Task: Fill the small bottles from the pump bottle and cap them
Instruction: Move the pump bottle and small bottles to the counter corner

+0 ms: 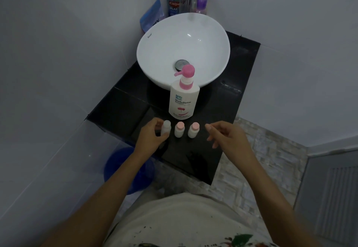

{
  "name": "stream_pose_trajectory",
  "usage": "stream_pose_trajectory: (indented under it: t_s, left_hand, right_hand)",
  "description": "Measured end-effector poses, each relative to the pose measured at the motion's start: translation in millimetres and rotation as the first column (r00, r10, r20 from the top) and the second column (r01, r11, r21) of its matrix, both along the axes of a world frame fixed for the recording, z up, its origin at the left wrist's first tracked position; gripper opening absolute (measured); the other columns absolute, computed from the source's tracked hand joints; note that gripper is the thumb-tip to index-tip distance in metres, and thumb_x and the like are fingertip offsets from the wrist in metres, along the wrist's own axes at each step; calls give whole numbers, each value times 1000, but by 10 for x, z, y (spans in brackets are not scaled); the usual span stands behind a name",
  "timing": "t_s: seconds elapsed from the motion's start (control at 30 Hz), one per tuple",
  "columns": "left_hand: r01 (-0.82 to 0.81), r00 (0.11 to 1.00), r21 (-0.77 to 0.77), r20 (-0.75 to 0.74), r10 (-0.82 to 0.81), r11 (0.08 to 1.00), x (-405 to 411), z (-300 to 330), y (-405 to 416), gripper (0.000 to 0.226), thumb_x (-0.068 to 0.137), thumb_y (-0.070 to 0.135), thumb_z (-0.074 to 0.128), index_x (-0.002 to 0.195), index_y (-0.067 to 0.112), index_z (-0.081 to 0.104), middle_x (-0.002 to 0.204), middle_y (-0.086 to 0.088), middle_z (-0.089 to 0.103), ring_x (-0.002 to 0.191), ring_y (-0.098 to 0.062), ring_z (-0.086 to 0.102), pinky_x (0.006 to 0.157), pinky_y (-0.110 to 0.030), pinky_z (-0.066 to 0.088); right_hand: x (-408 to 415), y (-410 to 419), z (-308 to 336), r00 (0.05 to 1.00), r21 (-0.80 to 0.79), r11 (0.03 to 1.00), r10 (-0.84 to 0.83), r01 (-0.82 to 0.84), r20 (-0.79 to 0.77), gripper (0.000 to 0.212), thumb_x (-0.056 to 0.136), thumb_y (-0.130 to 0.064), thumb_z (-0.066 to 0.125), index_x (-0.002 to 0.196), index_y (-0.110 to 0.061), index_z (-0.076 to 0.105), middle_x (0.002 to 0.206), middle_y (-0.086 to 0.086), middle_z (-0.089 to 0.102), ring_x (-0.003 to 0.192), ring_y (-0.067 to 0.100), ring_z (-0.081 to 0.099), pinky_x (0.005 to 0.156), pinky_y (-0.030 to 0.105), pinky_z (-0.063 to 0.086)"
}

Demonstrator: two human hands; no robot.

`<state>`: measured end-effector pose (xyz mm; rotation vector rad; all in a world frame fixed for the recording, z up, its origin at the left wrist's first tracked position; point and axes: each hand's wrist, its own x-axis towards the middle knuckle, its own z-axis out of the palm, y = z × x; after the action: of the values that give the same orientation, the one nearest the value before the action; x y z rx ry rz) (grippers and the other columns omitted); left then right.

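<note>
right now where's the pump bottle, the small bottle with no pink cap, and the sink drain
pump bottle [184,99]: head view, on its white front label
uncapped small bottle [167,127]: head view, on its upper body, beside the left hand
sink drain [180,64]: head view, on the metal plug

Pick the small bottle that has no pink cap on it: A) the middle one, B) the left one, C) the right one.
B: the left small bottle, held in the left hand, shows a whitish top, while the middle bottle and right bottle wear pink caps.
</note>
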<state>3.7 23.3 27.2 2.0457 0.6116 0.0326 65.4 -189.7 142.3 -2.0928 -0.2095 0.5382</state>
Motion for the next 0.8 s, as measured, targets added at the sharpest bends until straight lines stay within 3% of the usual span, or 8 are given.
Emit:
stream_pose_trajectory:
  t_s: [0.43, 0.57, 0.63, 0.7, 0.8]
  left_hand:
    - [17, 1000, -51, 11, -17, 999, -16, -113, 50, 35, 75, 12, 76, 102, 21, 56, 108, 6, 61, 99, -6, 58, 82, -14, 43]
    - [32, 999, -22, -3, -32, 999, -75, -172, 106, 45, 72, 5, 77, 108, 20, 55, 116, 2, 59, 105, -8, 57, 90, -21, 46]
    - [26, 1000, 7, -2, -26, 1000, -100, -165, 171, 51, 72, -1, 73, 114, 20, 53, 124, -2, 55, 112, -12, 54, 98, -30, 47]
    - [-24, 999, -7, 43, 24, 1000, -88, -85, 263, 51, 73, -4, 70, 115, 20, 53, 126, -4, 54, 114, -14, 54, 100, -37, 48]
    - [-72, 987, -56, 139, 80, 996, 51, 146, 375, 48, 74, 3, 74, 116, 18, 56, 122, 0, 59, 111, -11, 55, 97, -27, 45]
  right_hand:
    - [54, 33, -64, 1000, -71, 997, 15, -15, 4, 16, 87, -40, 58, 91, -25, 64, 75, -4, 67, 61, 7, 60, 52, 10, 44]
    - [124, 66, -79, 999, -87, 996, 24, -21, 30, 17, 85, -39, 61, 92, -23, 65, 76, -4, 67, 63, 8, 61, 55, 13, 44]
    - [196, 72, -119, 998, -88, 996, 5, -1, 55, 16, 84, -37, 64, 92, -23, 65, 78, -2, 68, 67, 10, 62, 60, 17, 47]
    - [306, 76, -190, 995, -107, 994, 1, 10, 101, 18, 82, -35, 67, 96, -22, 66, 81, -2, 68, 73, 10, 63, 65, 19, 49]
    - [526, 132, -322, 985, -165, 986, 55, -27, 166, 27, 81, -31, 70, 105, -20, 64, 89, -3, 65, 78, 6, 60, 65, 12, 44]
